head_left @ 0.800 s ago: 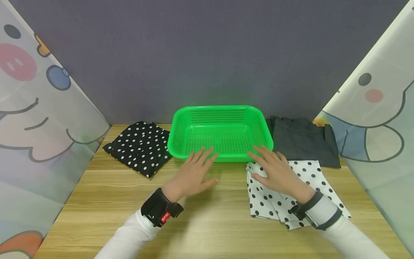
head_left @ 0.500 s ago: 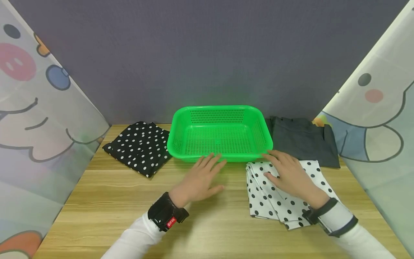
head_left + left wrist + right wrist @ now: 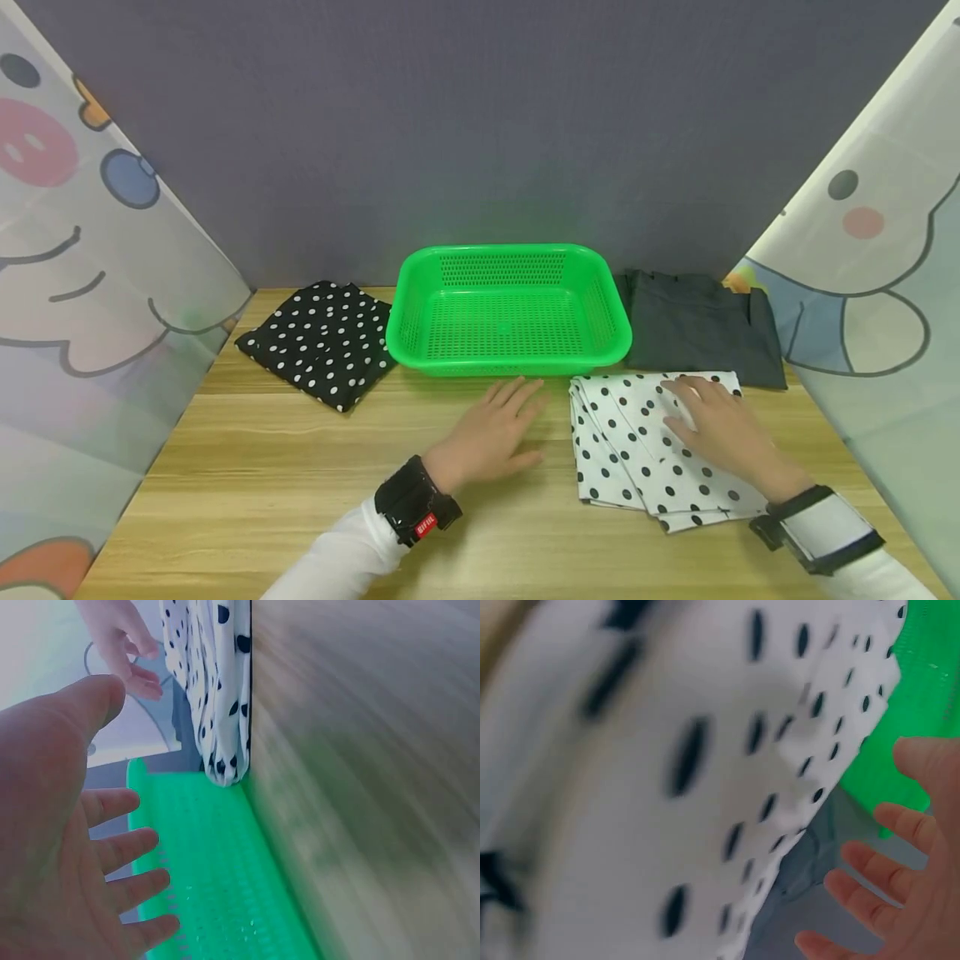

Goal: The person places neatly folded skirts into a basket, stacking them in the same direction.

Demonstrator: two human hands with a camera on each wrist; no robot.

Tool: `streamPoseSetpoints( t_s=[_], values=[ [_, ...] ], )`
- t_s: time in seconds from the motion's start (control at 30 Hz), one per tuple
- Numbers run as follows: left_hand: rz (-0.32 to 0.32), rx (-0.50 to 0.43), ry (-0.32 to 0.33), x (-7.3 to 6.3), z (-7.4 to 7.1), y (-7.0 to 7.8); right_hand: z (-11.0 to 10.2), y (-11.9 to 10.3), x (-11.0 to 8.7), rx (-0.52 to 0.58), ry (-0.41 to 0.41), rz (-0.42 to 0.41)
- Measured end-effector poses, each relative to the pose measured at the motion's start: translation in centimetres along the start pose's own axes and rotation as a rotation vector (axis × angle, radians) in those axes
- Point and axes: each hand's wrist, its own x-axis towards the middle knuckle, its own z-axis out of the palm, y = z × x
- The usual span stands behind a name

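My left hand (image 3: 487,437) hovers over the wooden table in front of the green plastic basket (image 3: 510,367), fingers spread and nothing in them. In the left wrist view its palm (image 3: 45,847) and extended fingers show beside the basket. My right hand (image 3: 723,429) is over the folded white cloth with black dots (image 3: 622,450), its fingers loosely extended. The right wrist view shows that hand (image 3: 915,862) holding nothing, with the dotted cloth (image 3: 727,795) beside it. The basket has perforated sides and floor and holds nothing.
A folded black cloth with white dots (image 3: 322,342) lies left of the basket. To its right is a folded dark grey cloth (image 3: 697,329). A dark grey panel (image 3: 480,125) stands behind, and printed cartoon sheets (image 3: 862,275) flank the table (image 3: 300,492).
Both hands have drawn back from the basket's front rim and shifted right. The right hand has moved further over the white dotted cloth. Basket and cloths lie as before.
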Motion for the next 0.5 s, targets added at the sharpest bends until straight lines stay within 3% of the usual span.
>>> streamPoseSetpoints(
  t_s=[0.17,0.5],
  values=[
    [0.039,0.01,-0.006,0.7,0.9,0.8,0.3,0.6,-0.9,0.007,-0.037,0.044],
    [0.099,-0.006,-0.081,2.2,2.7,2.4,0.8,0.9,-1.7,-0.026,-0.151,0.108]
  ],
)
